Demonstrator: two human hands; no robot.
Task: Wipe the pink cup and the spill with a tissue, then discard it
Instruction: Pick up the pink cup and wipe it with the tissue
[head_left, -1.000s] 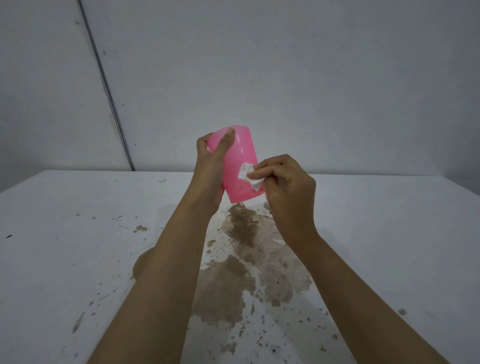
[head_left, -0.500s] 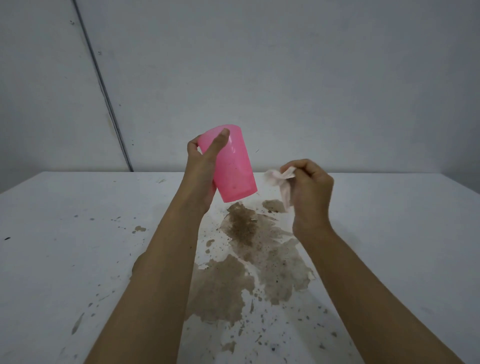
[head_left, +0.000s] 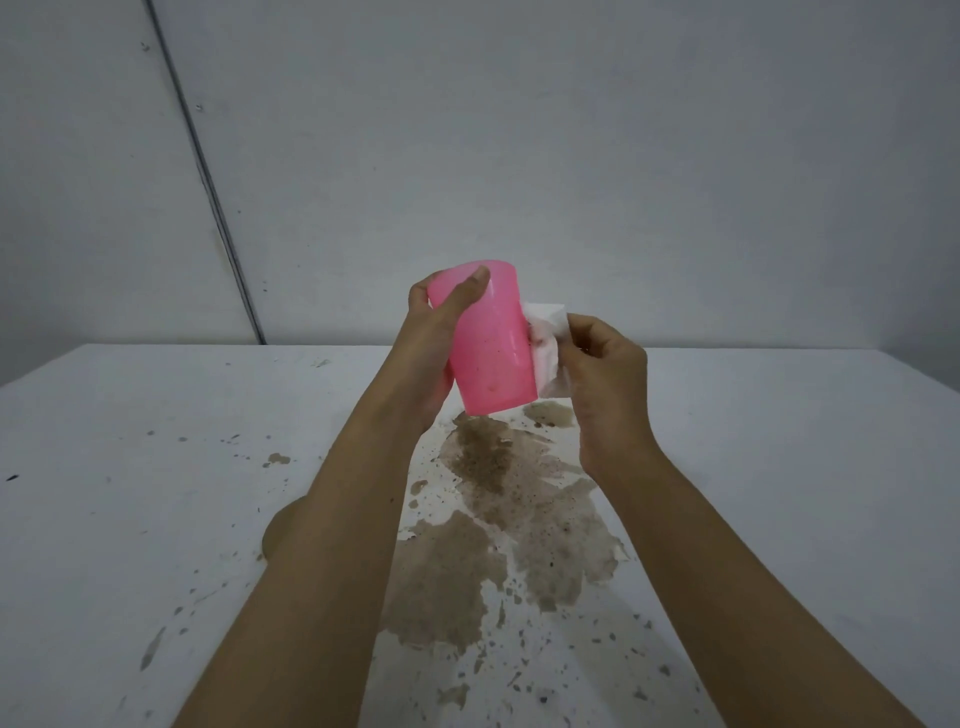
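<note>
My left hand (head_left: 434, 343) grips a pink plastic cup (head_left: 493, 348) in the air above the table, tilted with one end pointing down toward the spill. Small brown specks dot the cup's side. My right hand (head_left: 605, 379) holds a crumpled white tissue (head_left: 545, 345) pressed against the cup's right side; the tissue shows a dark stain. Below both hands a wide brown spill (head_left: 498, 519) spreads over the white table (head_left: 156, 467), part of it hidden by my forearms.
Brown splatter dots and small patches (head_left: 278, 459) lie scattered around the main puddle. A grey wall stands right behind the table's far edge, with a thin dark cable (head_left: 208, 182) running down it at the left.
My right hand, which had pulled the tissue away from the cup half a second ago, has brought it back against the cup's right side. The cup has stayed in my left hand.
</note>
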